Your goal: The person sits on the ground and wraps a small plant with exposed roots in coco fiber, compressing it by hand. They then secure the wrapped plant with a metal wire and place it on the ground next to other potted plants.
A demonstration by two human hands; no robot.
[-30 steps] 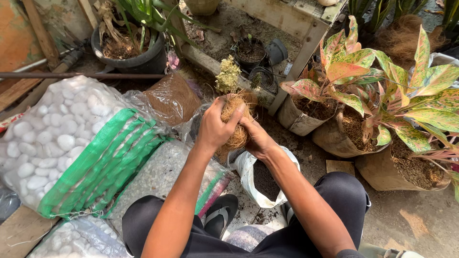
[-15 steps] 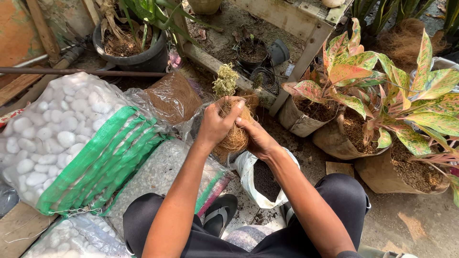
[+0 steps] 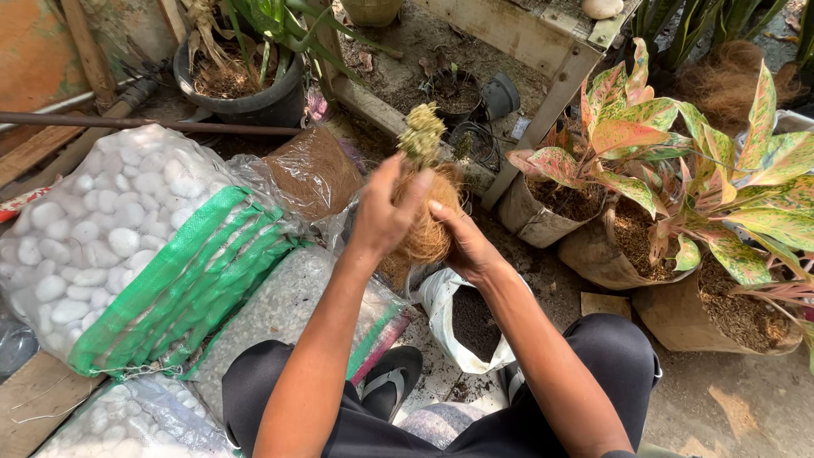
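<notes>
I hold a small plant [image 3: 421, 134] whose roots are wrapped in a ball of brown coconut fibre [image 3: 428, 229]. My left hand [image 3: 386, 212] cups the ball from the left, fingers spread over its top. My right hand [image 3: 460, 242] presses it from the right and below. The pale green, clustered top of the plant sticks up above my fingers. Directly under my hands stands an open white bag of dark soil [image 3: 471, 321].
A large clear sack of white pebbles with green stripes [image 3: 110, 246] lies at left, a gravel bag [image 3: 288, 314] beside it, a clear bag of brown fibre [image 3: 315, 170] behind. Pink-green leafy plants in brown bags [image 3: 670, 170] stand at right. A black pot [image 3: 246, 89] and wooden bench leg [image 3: 543, 114] are ahead.
Both hands have kept turning and pressing the fibre ball. The left fingers have shifted over its top and the plant sits slightly higher.
</notes>
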